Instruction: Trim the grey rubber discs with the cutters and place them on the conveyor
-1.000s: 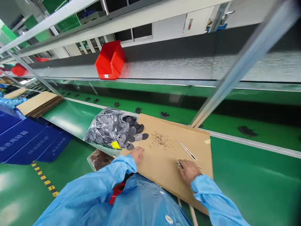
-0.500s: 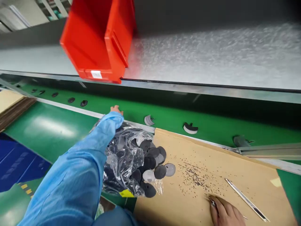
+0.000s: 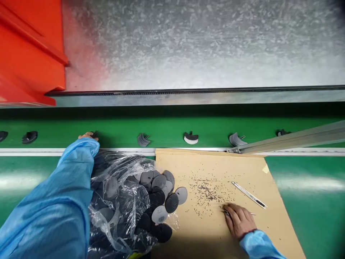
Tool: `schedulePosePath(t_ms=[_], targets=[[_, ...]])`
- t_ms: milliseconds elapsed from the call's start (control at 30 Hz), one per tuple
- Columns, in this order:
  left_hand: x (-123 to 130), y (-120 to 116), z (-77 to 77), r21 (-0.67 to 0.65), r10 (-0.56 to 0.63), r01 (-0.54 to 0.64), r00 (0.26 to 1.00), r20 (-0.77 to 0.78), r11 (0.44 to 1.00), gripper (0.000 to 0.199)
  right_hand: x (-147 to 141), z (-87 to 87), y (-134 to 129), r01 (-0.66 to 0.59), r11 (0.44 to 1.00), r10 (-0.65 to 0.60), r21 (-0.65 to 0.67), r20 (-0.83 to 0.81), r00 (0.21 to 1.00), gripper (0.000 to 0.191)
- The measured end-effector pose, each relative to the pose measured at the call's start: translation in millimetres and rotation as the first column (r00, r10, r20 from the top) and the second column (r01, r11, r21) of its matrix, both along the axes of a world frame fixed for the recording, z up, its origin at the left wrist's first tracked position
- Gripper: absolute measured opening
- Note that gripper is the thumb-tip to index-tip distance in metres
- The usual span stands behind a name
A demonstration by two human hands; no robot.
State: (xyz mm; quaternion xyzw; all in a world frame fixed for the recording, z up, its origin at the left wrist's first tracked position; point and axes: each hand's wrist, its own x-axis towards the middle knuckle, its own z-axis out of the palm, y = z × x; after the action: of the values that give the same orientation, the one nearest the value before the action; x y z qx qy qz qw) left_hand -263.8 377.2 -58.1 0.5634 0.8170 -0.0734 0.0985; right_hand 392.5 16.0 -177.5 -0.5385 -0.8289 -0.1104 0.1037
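Note:
My left hand (image 3: 86,135), in a blue sleeve, reaches over the green conveyor belt. Its fingers close on a small dark part (image 3: 95,134), mostly hidden by the hand. On the cardboard sheet, my right hand (image 3: 239,220) rests with curled fingers around a thin metal tool (image 3: 227,213), whose pointed end sticks out to the right. Tiny black bits (image 3: 208,192) lie scattered just beyond that hand. Between my arms, a clear plastic bag (image 3: 118,201) spills black and grey oval discs (image 3: 159,214) onto the cardboard (image 3: 194,230).
Curved parts with short stems, such as a black and white one (image 3: 191,138), sit spaced along the belt (image 3: 167,124). A slim silvery tool (image 3: 249,194) lies on the cardboard. A metal bar (image 3: 296,138) crosses the belt at right. A red bin (image 3: 29,50) stands on the metal shelf (image 3: 188,46).
The view has turned and shifted right, so the red bin sits farther left. My left hand now has a dark part at its fingers. My right hand stays beside the black bits.

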Motion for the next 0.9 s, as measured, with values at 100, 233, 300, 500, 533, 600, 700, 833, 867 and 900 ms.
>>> schedulePosePath(t_ms=[100, 233, 300, 500, 533, 600, 700, 833, 867, 900], targets=[[21, 6, 13.2, -0.041, 0.055, -0.058, 0.995, -0.078, 0.997, 0.031, 0, -1.5, 0, 0.0, 1.0, 0.0, 0.028, -0.006, 1.0, 0.02], [87, 15, 25.1, 0.0, -0.11, 0.111, 0.99, -0.086, 0.994, 0.037, -2, -1.2, 0, 0.028, 0.999, -0.027, 0.034, -0.031, 0.999, 0.02], [129, 13, 19.9, 0.001, -0.277, 0.277, 0.961, -0.022, 0.961, 0.037, -4, 0.9, 0, 0.03, 0.999, -0.03, 0.018, -0.031, 0.999, 0.02], [213, -15, -23.4, -0.046, -0.58, 0.585, 0.81, 0.091, 0.81, 0.062, -16, 14.7, 2, 0.064, 0.997, -0.067, -0.05, -0.061, 0.996, 0.019], [216, -17, -29.3, -0.062, -0.58, 0.584, 0.812, 0.065, 0.81, 0.069, -18, 17.3, 3, 0.072, 0.996, -0.076, -0.055, -0.077, 0.994, 0.019], [214, -15, -36.3, -0.079, -0.583, 0.583, 0.812, 0.025, 0.808, 0.065, -23, 22.1, 4, 0.089, 0.994, -0.096, -0.066, -0.11, 0.989, 0.019], [207, -5, -33.1, -0.093, -0.576, 0.577, 0.817, 0.035, 0.812, 0.05, -28, 28.5, 4, 0.11, 0.99, -0.122, -0.09, -0.145, 0.982, 0.02], [226, -11, -6.7, -0.042, -0.566, 0.57, 0.821, 0.074, 0.821, 0.047, -30, 34.0, 0, 0.104, 0.987, -0.127, -0.123, -0.196, 0.972, 0.022], [239, -22, 1.5, -0.006, -0.598, 0.601, 0.796, 0.087, 0.799, 0.047, -29, 34.1, -1, 0.096, 0.988, -0.122, -0.123, -0.218, 0.968, 0.023], [256, -37, 9.3, 0.033, -0.644, 0.645, 0.758, 0.1, 0.764, 0.048, -29, 33.7, -1, 0.088, 0.989, -0.115, -0.12, -0.241, 0.964, 0.023]])
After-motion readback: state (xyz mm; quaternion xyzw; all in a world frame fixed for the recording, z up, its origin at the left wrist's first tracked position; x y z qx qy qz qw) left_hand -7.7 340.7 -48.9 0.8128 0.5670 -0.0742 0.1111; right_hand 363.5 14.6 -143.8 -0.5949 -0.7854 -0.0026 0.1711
